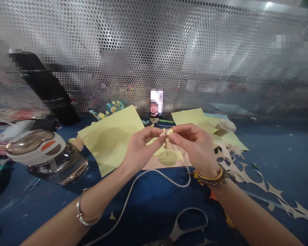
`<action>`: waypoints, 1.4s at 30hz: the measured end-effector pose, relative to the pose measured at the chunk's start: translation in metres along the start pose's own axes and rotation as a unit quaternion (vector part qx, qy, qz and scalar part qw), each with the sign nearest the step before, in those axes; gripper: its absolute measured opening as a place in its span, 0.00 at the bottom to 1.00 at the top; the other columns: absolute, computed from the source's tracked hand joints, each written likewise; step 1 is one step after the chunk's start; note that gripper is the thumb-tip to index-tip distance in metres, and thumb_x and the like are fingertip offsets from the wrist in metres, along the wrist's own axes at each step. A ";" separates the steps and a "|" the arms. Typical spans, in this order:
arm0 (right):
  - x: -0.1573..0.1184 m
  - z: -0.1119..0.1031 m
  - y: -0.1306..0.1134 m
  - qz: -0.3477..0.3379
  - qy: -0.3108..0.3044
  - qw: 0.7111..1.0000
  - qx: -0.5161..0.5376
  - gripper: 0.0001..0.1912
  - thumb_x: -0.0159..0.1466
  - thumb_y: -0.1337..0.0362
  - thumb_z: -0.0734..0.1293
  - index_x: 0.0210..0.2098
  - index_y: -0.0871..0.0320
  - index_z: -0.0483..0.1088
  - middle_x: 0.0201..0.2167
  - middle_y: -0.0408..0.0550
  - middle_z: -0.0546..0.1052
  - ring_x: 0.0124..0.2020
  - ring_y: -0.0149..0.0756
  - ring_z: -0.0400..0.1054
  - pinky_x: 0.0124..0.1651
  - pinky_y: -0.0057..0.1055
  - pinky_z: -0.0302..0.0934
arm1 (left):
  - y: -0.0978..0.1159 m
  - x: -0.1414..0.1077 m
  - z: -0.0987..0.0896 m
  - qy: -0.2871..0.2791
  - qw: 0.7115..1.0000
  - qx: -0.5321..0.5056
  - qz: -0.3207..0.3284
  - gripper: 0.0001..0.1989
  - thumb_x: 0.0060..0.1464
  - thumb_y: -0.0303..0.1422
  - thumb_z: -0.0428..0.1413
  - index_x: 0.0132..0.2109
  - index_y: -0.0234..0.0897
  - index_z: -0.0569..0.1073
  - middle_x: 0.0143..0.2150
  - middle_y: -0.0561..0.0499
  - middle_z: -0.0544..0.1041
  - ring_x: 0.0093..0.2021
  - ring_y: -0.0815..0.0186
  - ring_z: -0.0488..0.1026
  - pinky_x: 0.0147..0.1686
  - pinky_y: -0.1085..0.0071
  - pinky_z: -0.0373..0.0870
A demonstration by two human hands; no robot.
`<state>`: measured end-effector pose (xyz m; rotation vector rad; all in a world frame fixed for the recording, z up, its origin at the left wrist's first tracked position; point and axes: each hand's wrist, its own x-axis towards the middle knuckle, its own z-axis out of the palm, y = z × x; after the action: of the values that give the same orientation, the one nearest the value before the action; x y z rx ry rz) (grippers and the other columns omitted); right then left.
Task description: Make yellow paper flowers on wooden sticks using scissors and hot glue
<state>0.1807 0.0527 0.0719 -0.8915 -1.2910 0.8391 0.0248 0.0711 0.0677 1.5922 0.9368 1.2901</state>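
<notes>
Above the middle of the table my left hand (146, 145) is pinched on a slim pale paper strip (166, 147), which hangs down from its fingertips. My right hand (193, 140) pinches a small pale yellow paper piece (170, 131) right beside it; the fingertips of both hands nearly meet. Below them lies a round pale yellow paper disc (167, 158) on a light pink sheet (154, 164). Whether the strip touches the disc, I cannot tell.
Yellow paper sheets (113, 136) lie left and right. A lit phone (156, 104) leans at the perforated metal panel (133, 27). A glass jar (59, 160) stands left, scissors (191, 218) lie in front, paper offcuts (246, 174) right. A white cable (129, 194) crosses the table.
</notes>
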 end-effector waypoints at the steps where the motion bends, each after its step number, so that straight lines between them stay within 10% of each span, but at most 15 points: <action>1: 0.000 0.000 0.001 0.002 0.000 1.000 -0.002 0.06 0.54 0.64 0.73 0.32 0.56 0.75 0.30 0.44 0.79 0.33 0.35 0.74 0.37 0.33 0.73 | -0.001 0.000 0.000 -0.001 1.000 0.006 0.011 0.04 0.51 0.32 0.58 0.35 0.37 0.74 0.35 0.52 0.78 0.36 0.67 0.75 0.38 0.72 0.72; 42: -0.006 -0.001 -0.005 -0.116 0.011 0.988 -0.101 0.06 0.58 0.71 0.69 0.34 0.55 0.75 0.39 0.46 0.78 0.39 0.38 0.74 0.38 0.36 0.74 | 0.011 -0.007 0.004 0.053 0.966 0.212 0.140 0.09 0.52 0.27 0.57 0.41 0.43 0.75 0.38 0.55 0.79 0.38 0.68 0.75 0.40 0.73 0.72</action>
<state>0.1815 0.0452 0.0741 -0.8858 -1.4468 0.5213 0.0278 0.0604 0.0755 2.0615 1.1412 1.4449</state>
